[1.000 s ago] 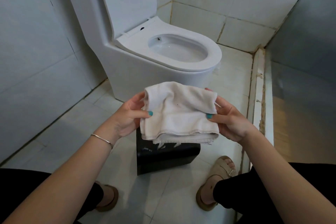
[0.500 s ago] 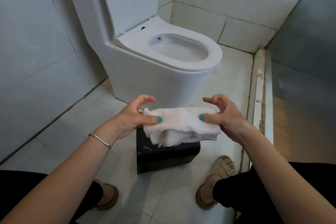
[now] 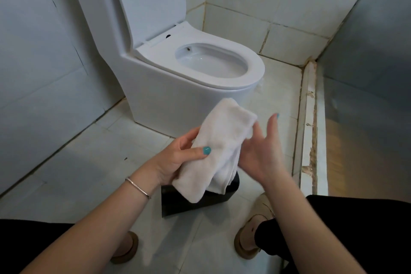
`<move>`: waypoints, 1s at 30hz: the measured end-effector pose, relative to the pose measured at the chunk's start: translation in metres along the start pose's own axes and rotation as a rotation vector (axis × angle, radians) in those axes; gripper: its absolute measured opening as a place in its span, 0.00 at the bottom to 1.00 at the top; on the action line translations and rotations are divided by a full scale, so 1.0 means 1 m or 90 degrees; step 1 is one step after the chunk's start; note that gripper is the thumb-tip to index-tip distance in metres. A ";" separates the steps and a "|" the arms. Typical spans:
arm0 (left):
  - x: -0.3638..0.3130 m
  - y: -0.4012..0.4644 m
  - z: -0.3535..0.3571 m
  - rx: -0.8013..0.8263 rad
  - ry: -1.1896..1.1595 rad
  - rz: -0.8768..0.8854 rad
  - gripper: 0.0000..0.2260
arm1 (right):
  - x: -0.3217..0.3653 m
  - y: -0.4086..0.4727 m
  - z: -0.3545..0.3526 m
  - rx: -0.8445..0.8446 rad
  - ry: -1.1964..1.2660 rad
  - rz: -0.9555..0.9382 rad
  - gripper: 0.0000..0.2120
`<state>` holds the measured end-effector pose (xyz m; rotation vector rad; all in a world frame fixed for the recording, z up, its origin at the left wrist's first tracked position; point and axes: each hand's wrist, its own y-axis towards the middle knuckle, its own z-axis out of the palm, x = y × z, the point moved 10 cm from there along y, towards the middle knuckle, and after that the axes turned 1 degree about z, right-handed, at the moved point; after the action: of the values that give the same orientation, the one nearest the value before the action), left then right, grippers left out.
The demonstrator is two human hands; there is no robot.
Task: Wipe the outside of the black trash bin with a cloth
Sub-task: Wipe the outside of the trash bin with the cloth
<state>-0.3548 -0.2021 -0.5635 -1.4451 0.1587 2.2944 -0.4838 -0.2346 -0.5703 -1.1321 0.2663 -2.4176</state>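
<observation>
The left hand (image 3: 178,158) pinches the folded white cloth (image 3: 219,147) above the black trash bin (image 3: 189,203), while the right hand (image 3: 261,151), fingers straight, seemingly touches its edge.

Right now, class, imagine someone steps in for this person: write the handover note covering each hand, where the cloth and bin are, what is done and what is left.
Left hand: grips the folded white cloth, thumb on top.
Right hand: open, fingers straight, palm against the cloth's right side.
Black trash bin: on the floor tiles between the feet, in front of the toilet; the cloth is held above it, and contact cannot be told.
Done: cloth folded and in hand.
Left: no wiping shows yet; wipe all the bin's outer sides.
</observation>
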 end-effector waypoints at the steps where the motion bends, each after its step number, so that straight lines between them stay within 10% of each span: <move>1: -0.002 0.001 0.000 -0.027 -0.033 0.018 0.27 | -0.016 -0.002 0.004 0.021 0.032 0.021 0.41; 6: -0.019 -0.004 -0.022 -0.207 -0.007 0.084 0.31 | -0.017 -0.021 0.035 0.040 -0.211 -0.127 0.39; 11: -0.024 -0.013 -0.017 -0.293 0.320 0.129 0.30 | -0.022 -0.014 0.034 -0.002 -0.380 -0.216 0.39; 16: 0.003 -0.006 -0.011 -0.049 0.438 0.000 0.30 | -0.002 -0.020 0.000 -0.141 -0.488 -0.333 0.30; 19: -0.002 -0.011 -0.081 -0.208 0.598 -0.040 0.23 | 0.011 -0.013 -0.031 -0.204 -0.634 -0.332 0.29; 25: 0.123 -0.047 -0.158 -0.045 1.002 -0.375 0.61 | 0.010 0.012 -0.101 -0.345 -0.778 -0.201 0.24; 30: 0.140 -0.035 -0.157 -0.112 0.959 -0.307 0.66 | -0.015 0.030 -0.116 -0.330 -1.032 -0.089 0.23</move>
<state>-0.2612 -0.1798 -0.7539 -2.5952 0.0137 0.5040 -0.5549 -0.2560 -0.6655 -2.8761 0.2291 -0.8261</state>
